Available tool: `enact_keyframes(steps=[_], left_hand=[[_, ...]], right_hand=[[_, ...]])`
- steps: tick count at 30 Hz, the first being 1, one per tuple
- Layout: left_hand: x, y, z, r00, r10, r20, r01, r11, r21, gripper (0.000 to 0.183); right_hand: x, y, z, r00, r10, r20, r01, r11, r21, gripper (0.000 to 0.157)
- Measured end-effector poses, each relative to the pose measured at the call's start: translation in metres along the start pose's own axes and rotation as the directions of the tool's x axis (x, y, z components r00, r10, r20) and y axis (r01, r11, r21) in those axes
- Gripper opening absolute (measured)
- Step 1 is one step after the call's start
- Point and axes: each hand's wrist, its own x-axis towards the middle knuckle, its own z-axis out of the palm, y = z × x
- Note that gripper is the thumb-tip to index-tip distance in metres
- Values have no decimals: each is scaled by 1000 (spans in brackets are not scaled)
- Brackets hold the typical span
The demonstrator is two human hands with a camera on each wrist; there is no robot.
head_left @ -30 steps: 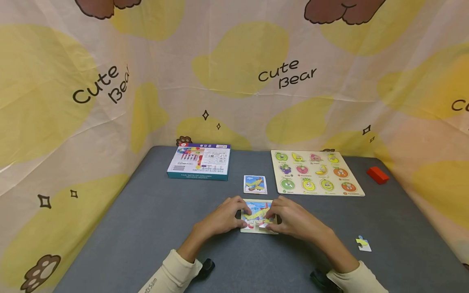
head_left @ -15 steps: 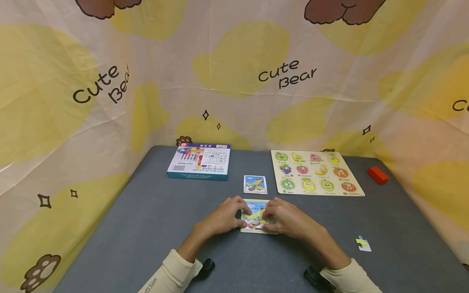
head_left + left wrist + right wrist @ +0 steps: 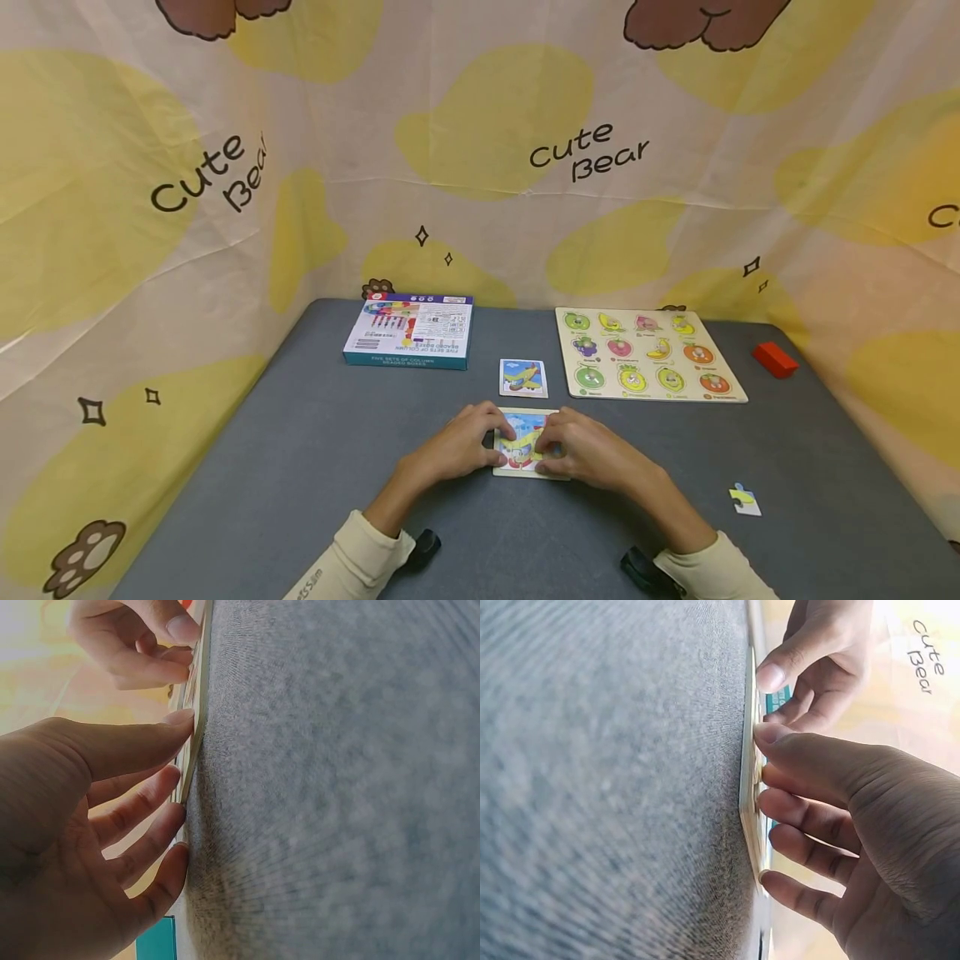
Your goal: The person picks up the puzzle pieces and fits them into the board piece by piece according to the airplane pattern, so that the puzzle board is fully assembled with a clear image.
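Observation:
A small jigsaw puzzle (image 3: pixel 521 424) of a yellow plane lies in a light tray (image 3: pixel 517 474) with a pale rim. My left hand (image 3: pixel 467 439) rests at its left side, thumb and fingertips touching the puzzle, fingers loosely bent. On the right part, my right hand (image 3: pixel 588 447) pinches a puzzle piece between thumb and index finger, low over the tray; the fingers hide most of the piece. In the right wrist view, the right thumb (image 3: pixel 772 733) sits by the tray's near edge. Another loose puzzle piece (image 3: pixel 745 500), yellow and white, lies farther right on the table.
A picture card (image 3: pixel 522 378) of the same plane lies just behind the tray. Farther back are a flat box (image 3: pixel 408 333) at left, a fruit board (image 3: pixel 648 354) at right and a red block (image 3: pixel 775 359). A printed cloth (image 3: pixel 480 167) walls the grey table (image 3: pixel 315 467).
My right hand has moved slightly left over the puzzle, and the piece that was tilted at its fingertips is lower and flatter. The left hand has stayed in place.

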Motion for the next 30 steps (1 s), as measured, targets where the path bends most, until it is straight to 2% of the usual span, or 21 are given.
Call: enact_keyframes(steps=[9, 18, 30], left_hand=[[0, 0, 0, 1000, -2, 1, 2, 1000, 0, 21], [0, 0, 0, 1000, -8, 4, 8, 1000, -12, 21], [0, -2, 0, 1000, -5, 6, 5, 1000, -23, 21]], right_hand=[[1, 0, 4, 1000, -27, -11, 27, 999, 20, 14], [1, 0, 0, 999, 35, 15, -36, 998, 49, 13], [3, -3, 2, 999, 40, 24, -41, 998, 54, 14]])
